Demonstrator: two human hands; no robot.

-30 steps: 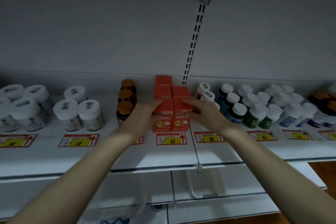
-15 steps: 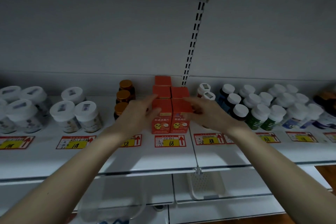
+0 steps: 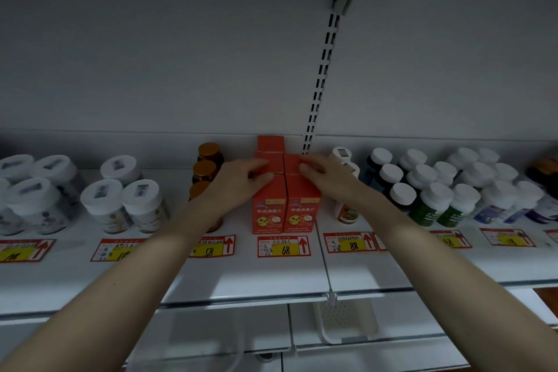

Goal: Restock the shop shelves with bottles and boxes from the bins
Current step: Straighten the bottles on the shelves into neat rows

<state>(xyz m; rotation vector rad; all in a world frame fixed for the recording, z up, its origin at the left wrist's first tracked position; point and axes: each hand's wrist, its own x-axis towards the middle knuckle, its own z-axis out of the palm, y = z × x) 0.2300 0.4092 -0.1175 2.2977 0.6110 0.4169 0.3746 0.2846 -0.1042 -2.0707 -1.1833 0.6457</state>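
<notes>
The red boxes (image 3: 269, 209) stand in a tight block at the middle of the shelf (image 3: 241, 276). They form two columns running back to the rear wall. Two sit side by side at the front, their printed faces turned outward, and more stand behind them.

The left hand (image 3: 237, 180) lies over the left column. Its fingers (image 3: 256, 164) are fairly straight and a little apart, with the tips resting on the top of the second box. The thumb touches the top edge of the front box. The right hand (image 3: 327, 174) mirrors it on the right column, its fingertips (image 3: 304, 167) pressed on the box tops. Neither hand is wrapped round a box.

Just left of the boxes, a row of amber bottles (image 3: 208, 153) with gold caps runs back, partly hidden by the left wrist. Just right of them stands a white bottle (image 3: 347, 215) with an orange label, behind the right wrist.

Farther left are wide white-lidded jars (image 3: 124, 201). Farther right is a crowd of white-capped bottles (image 3: 431, 201) with green and blue labels.

Red and yellow price tags (image 3: 283, 246) line the shelf front, and the one under the boxes reads 68. A slotted upright (image 3: 323, 69) climbs the back wall. A white perforated tray (image 3: 344, 322) sits on the lower shelf.
</notes>
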